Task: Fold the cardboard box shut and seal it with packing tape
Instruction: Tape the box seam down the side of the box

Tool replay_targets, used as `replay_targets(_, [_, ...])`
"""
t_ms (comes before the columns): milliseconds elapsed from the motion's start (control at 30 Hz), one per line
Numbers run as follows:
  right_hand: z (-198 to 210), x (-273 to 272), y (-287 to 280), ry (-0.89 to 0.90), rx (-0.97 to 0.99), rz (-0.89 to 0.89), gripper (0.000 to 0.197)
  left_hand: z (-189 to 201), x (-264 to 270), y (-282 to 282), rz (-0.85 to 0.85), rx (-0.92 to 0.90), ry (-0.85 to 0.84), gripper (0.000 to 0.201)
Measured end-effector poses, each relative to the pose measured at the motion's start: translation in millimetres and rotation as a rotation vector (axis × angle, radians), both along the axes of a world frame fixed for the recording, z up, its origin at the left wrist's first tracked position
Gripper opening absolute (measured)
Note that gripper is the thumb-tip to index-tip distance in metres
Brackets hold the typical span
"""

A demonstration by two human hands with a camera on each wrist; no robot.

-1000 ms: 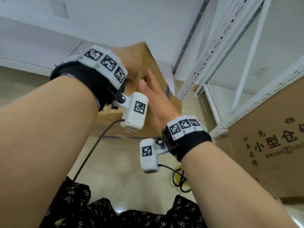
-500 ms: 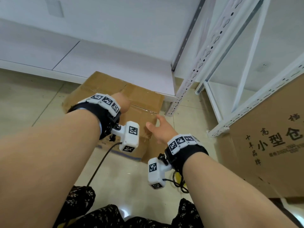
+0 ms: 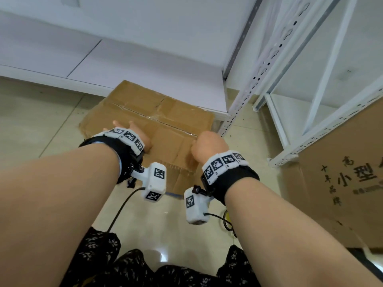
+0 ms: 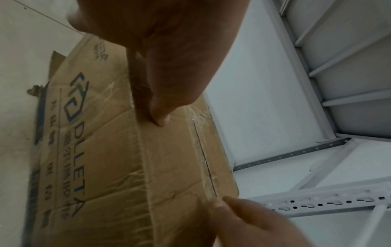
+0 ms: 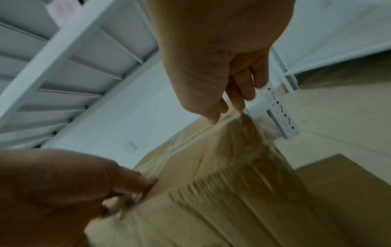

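Box: brown cardboard box [image 3: 149, 121] lies on the shiny floor [image 3: 41, 121], just in front of a white wall [image 3: 145, 59] and beside a white metal shelf rack [image 3: 259, 69].
Top of box: the flaps are folded down flat and meet in a line across the middle.
Tape: a strip of clear shiny tape [image 3: 153, 118] already runs along that line. No roll of tape shows in any view.
Left hand: the left hand [image 3: 132, 134] rests on the top of the box with its fingers spread out straight. In the left wrist view one fingertip [image 4: 159, 120] presses the cardboard near the tape.
Right hand: the right hand [image 3: 209, 146] is at the right end of the line, at the edge of the box. Its fingers [image 5: 239, 100] are bent and bunched at the tape end. It looks like a pinch, but the view is blurry.
Done: folding looks done and the middle line looks taped.
Left to do: probably rubbing the tape end down over the edge.
Nearby: a big brown carton with dark printed letters [image 3: 342, 183] stands to the right, well apart from the box.
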State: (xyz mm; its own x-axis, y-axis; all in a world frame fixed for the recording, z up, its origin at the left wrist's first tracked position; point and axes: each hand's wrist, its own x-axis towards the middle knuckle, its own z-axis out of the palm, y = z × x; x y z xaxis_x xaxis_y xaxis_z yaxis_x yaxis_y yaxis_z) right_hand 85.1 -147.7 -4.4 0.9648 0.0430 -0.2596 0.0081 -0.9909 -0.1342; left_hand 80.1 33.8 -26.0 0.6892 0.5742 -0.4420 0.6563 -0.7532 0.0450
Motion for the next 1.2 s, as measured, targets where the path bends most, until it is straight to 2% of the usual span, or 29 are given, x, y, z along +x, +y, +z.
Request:
replay_targets(67, [-20,-10,3,0.116,0.079,-0.018,0.06,-4,0,0,-0.049,-0.048,0.006,0.086])
replay_targets(100, [-27,-18,3,0.183,0.151,-0.025,0.073,-4,-2,1,-0.08,-0.049,0.009,0.086])
replay_targets(133, [-34,-23,0,0.209,0.177,-0.017,0.078,-1,-3,1,-0.109,-0.044,0.021,0.085])
replay_targets(200, [-26,-22,-2,0.201,0.077,0.012,0.075,3,-3,2,-0.141,-0.045,0.019,0.082])
replay_targets(267, [-4,-13,3,0.087,-0.116,0.059,0.043,3,-2,1,-0.154,-0.082,0.024,0.078])
replay_targets(300, [7,-7,6,0.011,-0.172,0.076,0.034,5,-3,-1,-0.175,-0.108,0.008,0.078])
replay_targets(367, [21,7,5,-0.08,-0.164,0.036,0.04,5,-1,-6,-0.223,-0.137,-0.022,0.082])
replay_targets(433, [15,16,-2,-0.082,-0.079,0.018,0.044,12,-2,-15,-0.288,-0.12,0.013,0.082])
replay_targets(500, [-9,11,-12,0.064,-0.026,0.095,0.063,19,-1,-21,-0.34,-0.09,0.056,0.062])
replay_targets(533, [-25,6,-18,0.113,-0.021,0.141,0.069,23,2,-21,-0.337,-0.087,0.035,0.045])
replay_targets(567, [-39,1,-23,0.126,-0.013,0.177,0.07,28,4,-18,-0.323,-0.088,-0.007,0.037])
replay_targets(600, [-48,-2,-29,0.12,0.013,0.203,0.068,29,7,-13,-0.307,-0.06,-0.046,0.04])
replay_targets(667, [-52,-2,-39,0.116,0.072,0.245,0.06,28,11,-6,-0.305,0.008,-0.093,0.059])
replay_targets(767, [-44,2,-47,0.173,0.166,0.261,0.051,22,12,-11,-0.514,-0.084,-0.152,0.066])
replay_targets(867, [-41,3,-42,0.193,0.183,0.28,0.05,9,4,-36,-0.79,-0.264,-0.081,0.061])
replay_targets(933, [-43,6,-38,0.158,0.198,0.253,0.046,-8,7,-45,-0.901,-0.223,-0.033,0.061])
replay_targets(1000, [-43,8,-35,0.093,0.223,0.187,0.038,-24,13,-39,-0.889,-0.152,-0.046,0.062])
replay_targets(1067, [-42,6,-30,-0.007,0.211,0.121,0.035,-35,19,-19,-0.785,-0.08,-0.086,0.063])
replay_targets(1200, [-41,12,-21,-0.19,0.128,0.023,0.048,-34,37,22,-0.496,0.001,-0.115,0.07])
